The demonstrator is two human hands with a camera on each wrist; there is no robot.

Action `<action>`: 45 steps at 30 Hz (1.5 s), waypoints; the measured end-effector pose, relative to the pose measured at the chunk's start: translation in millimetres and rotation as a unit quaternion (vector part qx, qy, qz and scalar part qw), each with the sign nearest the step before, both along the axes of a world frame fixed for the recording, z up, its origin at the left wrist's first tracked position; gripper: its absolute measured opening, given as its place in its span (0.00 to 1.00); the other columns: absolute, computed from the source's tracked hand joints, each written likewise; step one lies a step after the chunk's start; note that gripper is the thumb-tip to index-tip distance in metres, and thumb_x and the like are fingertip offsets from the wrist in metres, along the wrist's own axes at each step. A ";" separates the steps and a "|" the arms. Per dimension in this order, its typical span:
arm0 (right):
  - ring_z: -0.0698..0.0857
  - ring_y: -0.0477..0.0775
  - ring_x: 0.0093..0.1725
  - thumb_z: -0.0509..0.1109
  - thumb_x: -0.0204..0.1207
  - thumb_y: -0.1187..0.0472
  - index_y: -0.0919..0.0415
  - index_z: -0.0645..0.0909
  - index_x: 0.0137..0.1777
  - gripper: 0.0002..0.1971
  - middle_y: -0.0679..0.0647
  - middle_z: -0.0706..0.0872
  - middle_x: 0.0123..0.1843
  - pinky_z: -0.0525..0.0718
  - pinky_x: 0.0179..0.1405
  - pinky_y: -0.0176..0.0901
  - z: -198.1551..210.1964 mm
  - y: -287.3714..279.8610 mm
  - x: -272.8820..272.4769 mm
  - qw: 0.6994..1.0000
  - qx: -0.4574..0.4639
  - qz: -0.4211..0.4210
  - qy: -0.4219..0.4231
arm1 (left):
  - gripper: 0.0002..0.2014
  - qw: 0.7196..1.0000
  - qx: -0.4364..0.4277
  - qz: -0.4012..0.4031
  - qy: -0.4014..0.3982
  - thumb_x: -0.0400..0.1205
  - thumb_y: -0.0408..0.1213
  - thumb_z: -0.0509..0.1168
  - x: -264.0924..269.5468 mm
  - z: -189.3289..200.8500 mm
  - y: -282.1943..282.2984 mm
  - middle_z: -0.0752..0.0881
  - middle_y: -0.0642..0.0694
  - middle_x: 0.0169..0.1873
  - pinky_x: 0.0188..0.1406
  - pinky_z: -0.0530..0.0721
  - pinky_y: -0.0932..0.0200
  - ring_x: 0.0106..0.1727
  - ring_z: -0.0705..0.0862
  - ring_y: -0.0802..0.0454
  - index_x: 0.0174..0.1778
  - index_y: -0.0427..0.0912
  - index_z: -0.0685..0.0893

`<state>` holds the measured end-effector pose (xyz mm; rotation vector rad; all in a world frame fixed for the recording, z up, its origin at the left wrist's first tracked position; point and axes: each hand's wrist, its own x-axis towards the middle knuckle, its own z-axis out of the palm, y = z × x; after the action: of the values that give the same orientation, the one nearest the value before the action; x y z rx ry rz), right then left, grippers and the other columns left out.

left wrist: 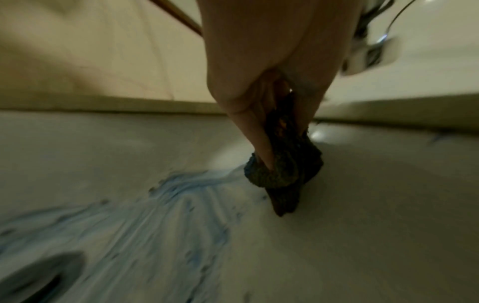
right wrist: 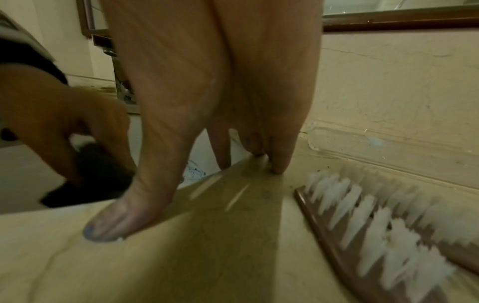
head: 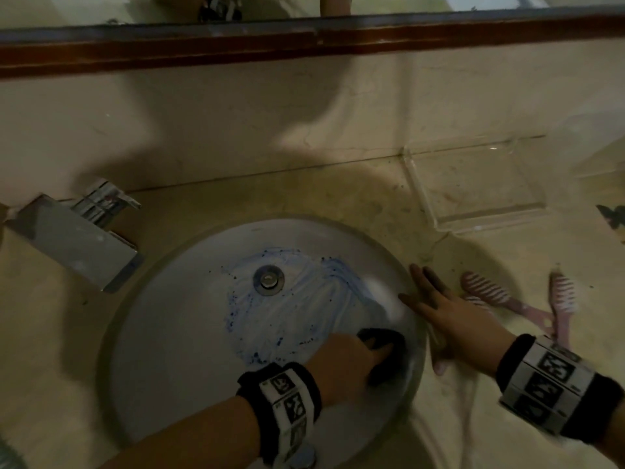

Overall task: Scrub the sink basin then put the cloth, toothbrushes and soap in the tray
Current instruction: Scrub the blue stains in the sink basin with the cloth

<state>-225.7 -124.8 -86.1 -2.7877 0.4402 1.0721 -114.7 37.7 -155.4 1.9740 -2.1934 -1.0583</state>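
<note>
Head view | left hand (head: 345, 362) fingers pinch cloth (head: 385, 353) in sink basin (head: 189, 319) | right hand (head: 453, 319) fingers spread on counter (head: 338, 198)

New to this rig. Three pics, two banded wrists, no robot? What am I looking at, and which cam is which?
No robot: a person works bare-handed, with a camera on the head and one on each banded wrist. The head view looks down on a round sink basin smeared with blue. The left wrist view looks along the left hand, whose grip pinches a dark cloth against the basin. The right wrist view shows the right hand flat on the countertop at the rim. Two pink brushes lie beside it; a clear tray sits behind.
</note>
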 end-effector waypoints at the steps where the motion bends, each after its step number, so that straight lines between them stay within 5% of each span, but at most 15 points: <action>1: 0.25 0.56 0.76 0.77 0.62 0.44 0.48 0.43 0.83 0.56 0.58 0.18 0.72 0.72 0.72 0.49 -0.1 0.0 -0.2 1.000 -0.002 0.001 0.000 | 0.27 1.000 -0.013 -0.027 0.002 0.86 0.34 0.56 -9.5 6.2 0.0 0.81 0.32 0.63 0.46 0.82 0.42 0.52 0.84 0.32 0.82 0.43 0.58; 6: 0.26 0.59 0.78 0.75 0.67 0.44 0.49 0.44 0.83 0.52 0.58 0.18 0.72 0.74 0.71 0.51 -0.2 0.2 -0.2 1.000 0.000 -0.013 -0.006 | 0.28 0.994 0.054 -0.064 -0.069 0.87 0.29 0.54 -17.3 -1.1 -14.9 0.80 0.30 0.63 0.39 0.71 0.48 0.52 0.83 0.32 0.83 0.36 0.54; 12: 0.26 0.58 0.78 0.76 0.65 0.47 0.48 0.44 0.83 0.53 0.59 0.17 0.71 0.71 0.73 0.50 3.6 1.3 3.6 1.000 -0.003 -0.009 0.014 | 0.23 0.988 0.109 -0.017 -0.107 0.89 0.29 0.50 6.8 -6.6 -32.3 0.74 0.29 0.71 0.68 0.73 0.43 0.69 0.76 0.31 0.81 0.33 0.58; 18: 0.25 0.57 0.77 0.77 0.65 0.47 0.48 0.45 0.83 0.53 0.57 0.17 0.71 0.66 0.78 0.53 4.4 -0.6 2.9 1.000 0.010 -0.017 0.005 | 0.31 0.999 0.013 0.042 -0.029 0.86 0.34 0.57 5.7 -4.5 -22.2 0.69 0.37 0.78 0.60 0.80 0.44 0.61 0.81 0.34 0.84 0.46 0.51; 24: 0.23 0.55 0.73 0.71 0.69 0.44 0.48 0.45 0.83 0.48 0.58 0.17 0.70 0.69 0.76 0.50 6.2 -0.2 3.1 1.000 0.010 -0.019 0.004 | 0.32 0.998 0.048 0.015 -0.046 0.87 0.31 0.53 -14.2 -5.2 -26.8 0.65 0.32 0.79 0.58 0.78 0.40 0.61 0.80 0.31 0.84 0.40 0.45; 28: 0.23 0.56 0.74 0.77 0.63 0.45 0.48 0.45 0.83 0.54 0.57 0.17 0.72 0.68 0.77 0.51 3.6 -1.4 3.6 1.000 0.007 -0.014 0.015 | 0.28 0.992 0.077 0.014 -0.101 0.88 0.29 0.50 6.6 -21.7 -28.4 0.60 0.31 0.81 0.73 0.69 0.38 0.74 0.70 0.30 0.84 0.39 0.50; 31: 0.26 0.58 0.80 0.78 0.62 0.46 0.48 0.45 0.83 0.55 0.57 0.17 0.72 0.66 0.78 0.53 6.6 1.3 4.0 0.999 0.005 -0.018 0.026 | 0.26 0.994 0.045 0.032 -0.098 0.87 0.29 0.54 16.2 -26.8 -30.5 0.71 0.33 0.75 0.67 0.76 0.42 0.69 0.77 0.33 0.83 0.40 0.58; 34: 0.24 0.58 0.77 0.77 0.66 0.48 0.47 0.45 0.83 0.52 0.58 0.17 0.71 0.65 0.79 0.53 9.5 3.6 5.4 1.000 0.002 -0.017 0.019 | 0.30 0.991 -0.056 0.094 -0.074 0.67 0.32 0.80 26.4 -25.9 -27.0 0.89 0.42 0.58 0.39 0.90 0.59 0.47 0.92 0.44 0.67 0.43 0.83; 36: 0.23 0.56 0.73 0.75 0.68 0.49 0.48 0.45 0.83 0.50 0.58 0.17 0.71 0.65 0.79 0.52 10.8 5.4 6.4 1.000 -0.001 -0.015 0.017 | 0.28 0.980 -0.138 0.134 -0.056 0.57 0.32 0.82 24.4 -32.2 -26.4 0.93 0.45 0.51 0.25 0.90 0.63 0.41 0.94 0.49 0.56 0.44 0.90; 39: 0.24 0.58 0.76 0.74 0.69 0.50 0.50 0.46 0.83 0.49 0.58 0.16 0.71 0.67 0.78 0.51 13.0 6.7 8.4 1.000 -0.002 -0.018 0.024 | 0.27 0.977 -0.172 0.120 -0.038 0.65 0.31 0.77 13.4 -19.0 -40.2 0.89 0.43 0.61 0.40 0.92 0.58 0.58 0.90 0.47 0.62 0.43 0.86; 42: 0.26 0.57 0.79 0.74 0.69 0.50 0.48 0.47 0.83 0.48 0.57 0.16 0.71 0.66 0.78 0.50 14.1 6.8 9.6 1.000 0.002 -0.020 0.024 | 0.30 0.992 -0.055 0.061 -0.095 0.82 0.33 0.64 4.9 -24.6 -44.0 0.66 0.40 0.81 0.71 0.79 0.45 0.79 0.69 0.43 0.81 0.40 0.64; 43: 0.24 0.56 0.76 0.74 0.70 0.50 0.48 0.46 0.83 0.48 0.57 0.16 0.71 0.65 0.79 0.50 13.5 6.4 9.7 1.000 0.002 -0.019 0.024 | 0.29 0.992 -0.049 0.057 -0.106 0.81 0.37 0.66 6.2 -30.4 -40.3 0.72 0.41 0.78 0.68 0.81 0.46 0.76 0.74 0.45 0.79 0.41 0.68; 45: 0.23 0.54 0.72 0.74 0.70 0.50 0.47 0.45 0.83 0.48 0.57 0.16 0.71 0.64 0.79 0.52 11.6 4.7 8.8 1.000 0.001 -0.018 0.024 | 0.26 0.990 -0.041 0.043 -0.128 0.65 0.44 0.80 13.3 -41.9 -32.3 0.90 0.48 0.58 0.47 0.92 0.54 0.55 0.90 0.51 0.60 0.47 0.88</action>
<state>-216.9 -120.0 -74.5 -2.7464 0.4916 1.1322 -101.4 5.4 -197.3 2.2537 -2.2008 -0.7270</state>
